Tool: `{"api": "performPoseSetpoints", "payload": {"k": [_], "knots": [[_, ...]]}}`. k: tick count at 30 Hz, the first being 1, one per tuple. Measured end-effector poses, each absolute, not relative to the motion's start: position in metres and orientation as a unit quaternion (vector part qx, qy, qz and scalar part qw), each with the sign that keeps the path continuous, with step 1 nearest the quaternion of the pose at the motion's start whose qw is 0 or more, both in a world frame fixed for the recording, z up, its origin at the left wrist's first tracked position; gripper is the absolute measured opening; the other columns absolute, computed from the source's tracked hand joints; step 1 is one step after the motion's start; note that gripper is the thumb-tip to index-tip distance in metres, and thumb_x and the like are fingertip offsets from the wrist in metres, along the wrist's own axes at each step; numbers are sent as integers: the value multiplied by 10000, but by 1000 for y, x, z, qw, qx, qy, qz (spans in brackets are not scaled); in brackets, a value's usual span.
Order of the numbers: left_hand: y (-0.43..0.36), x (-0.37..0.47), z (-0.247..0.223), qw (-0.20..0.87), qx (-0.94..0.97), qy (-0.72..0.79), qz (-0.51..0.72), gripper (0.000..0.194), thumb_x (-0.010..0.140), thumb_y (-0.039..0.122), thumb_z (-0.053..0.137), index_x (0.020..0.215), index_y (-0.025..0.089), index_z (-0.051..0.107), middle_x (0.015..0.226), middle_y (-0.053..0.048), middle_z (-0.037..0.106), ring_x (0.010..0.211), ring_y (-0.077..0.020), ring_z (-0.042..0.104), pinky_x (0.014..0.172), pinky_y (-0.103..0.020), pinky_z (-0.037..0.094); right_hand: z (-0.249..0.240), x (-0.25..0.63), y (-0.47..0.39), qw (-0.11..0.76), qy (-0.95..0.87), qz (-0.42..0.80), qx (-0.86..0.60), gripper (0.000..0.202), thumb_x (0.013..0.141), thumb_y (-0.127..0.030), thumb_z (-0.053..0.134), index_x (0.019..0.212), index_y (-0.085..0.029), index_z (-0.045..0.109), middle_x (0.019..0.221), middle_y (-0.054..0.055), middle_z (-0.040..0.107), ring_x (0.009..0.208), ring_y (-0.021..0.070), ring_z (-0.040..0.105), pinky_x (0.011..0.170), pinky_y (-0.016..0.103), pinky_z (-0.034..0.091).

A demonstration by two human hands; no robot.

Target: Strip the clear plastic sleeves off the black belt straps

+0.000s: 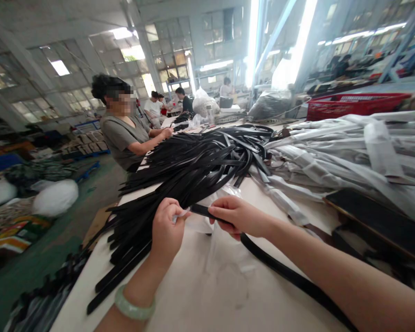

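Observation:
My left hand (168, 227), with a pale green bangle (134, 304) on its wrist, is closed in a pinch on a thin white strip (182, 214) at the end of a black strap (201, 210). Around that strap, just behind its end, my right hand (240, 216) is closed with the thumb on top. The strap's length runs under my right forearm toward the lower right. Clear plastic film (198, 225) lies beneath my hands on the pale table (200, 295). Beyond them spreads a large pile of similar black straps (207, 159), their ends pointing left.
White-wrapped straps (332, 150) are heaped on the right beside a dark board (376, 221). A red basket (356, 105) stands behind them. A person (124, 129) in a grey top works at the table's left side. White sacks (55, 197) lie on the floor.

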State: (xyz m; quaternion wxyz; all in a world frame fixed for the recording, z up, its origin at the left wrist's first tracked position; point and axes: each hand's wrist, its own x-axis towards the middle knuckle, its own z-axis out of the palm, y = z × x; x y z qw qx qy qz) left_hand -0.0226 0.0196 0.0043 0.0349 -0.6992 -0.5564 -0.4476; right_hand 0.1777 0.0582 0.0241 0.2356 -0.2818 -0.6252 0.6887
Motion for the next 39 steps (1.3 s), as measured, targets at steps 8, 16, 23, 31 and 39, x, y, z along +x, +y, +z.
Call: {"api": "performPoseSetpoints", "payload": {"k": [8, 16, 23, 31, 39], "knots": [[18, -25, 8, 97, -732, -507, -445, 196, 830, 149, 586, 641, 191, 554, 768, -12, 538, 748, -150, 559, 702, -267, 461, 20, 177, 56, 218, -528, 775, -270, 260, 849, -338, 519, 658, -163, 539, 337, -93, 371, 260, 48, 217, 236, 145, 296], [20, -34, 1, 168, -768, -468, -403, 147, 840, 67, 542, 754, 175, 594, 836, -39, 557, 816, -171, 552, 777, -328, 477, 22, 181, 56, 191, -480, 821, -243, 267, 872, -310, 500, 653, -160, 525, 328, -94, 357, 264, 39, 181, 235, 119, 266], [21, -34, -1, 185, -780, -445, -399, 147, 833, 46, 541, 768, 168, 591, 840, -36, 560, 804, -168, 549, 772, -335, 480, 19, 178, 58, 196, -496, 808, -252, 277, 889, -290, 481, 650, -158, 524, 330, -86, 369, 262, 44, 193, 237, 126, 276], [21, -32, 2, 214, -795, -425, -376, 139, 862, 79, 522, 798, 177, 598, 839, -43, 604, 804, -174, 580, 768, -363, 512, 16, 177, 58, 206, -508, 796, -256, 277, 899, -277, 469, 660, -155, 538, 328, -80, 372, 263, 52, 226, 244, 140, 314], [26, -38, 0, 214, -860, -351, -302, 154, 870, 66, 539, 968, 144, 628, 952, -83, 741, 866, -173, 697, 990, -484, 476, 11, 169, 54, 220, -499, 787, -288, 282, 943, -254, 428, 713, -136, 542, 401, -48, 491, 295, 56, 366, 382, 204, 512]]}}
